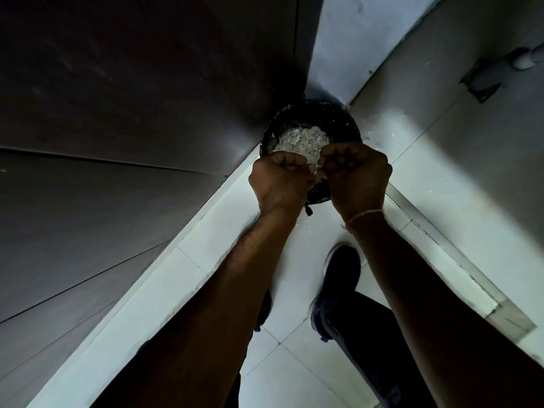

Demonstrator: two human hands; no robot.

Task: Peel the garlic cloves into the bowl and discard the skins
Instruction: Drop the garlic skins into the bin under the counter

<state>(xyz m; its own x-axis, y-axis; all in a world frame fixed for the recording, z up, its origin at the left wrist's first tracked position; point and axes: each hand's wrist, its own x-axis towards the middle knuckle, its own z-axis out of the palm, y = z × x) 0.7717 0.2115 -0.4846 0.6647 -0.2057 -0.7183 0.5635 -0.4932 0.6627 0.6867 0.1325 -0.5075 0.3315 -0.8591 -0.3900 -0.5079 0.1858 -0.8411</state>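
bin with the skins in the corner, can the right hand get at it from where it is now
Probably yes: the right hand is directly over the open-topped bin, holding garlic skins together with the left hand. No lid covers it.

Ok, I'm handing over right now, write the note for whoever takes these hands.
Left hand and right hand: both curled around a clump of garlic skins, held over the black bin in the floor corner.
Bin already holds a pile of skins; a few flakes lie on the tiles beside it.
Left: drop this clump in, pick up strays.
Bowl and cloves not in view.
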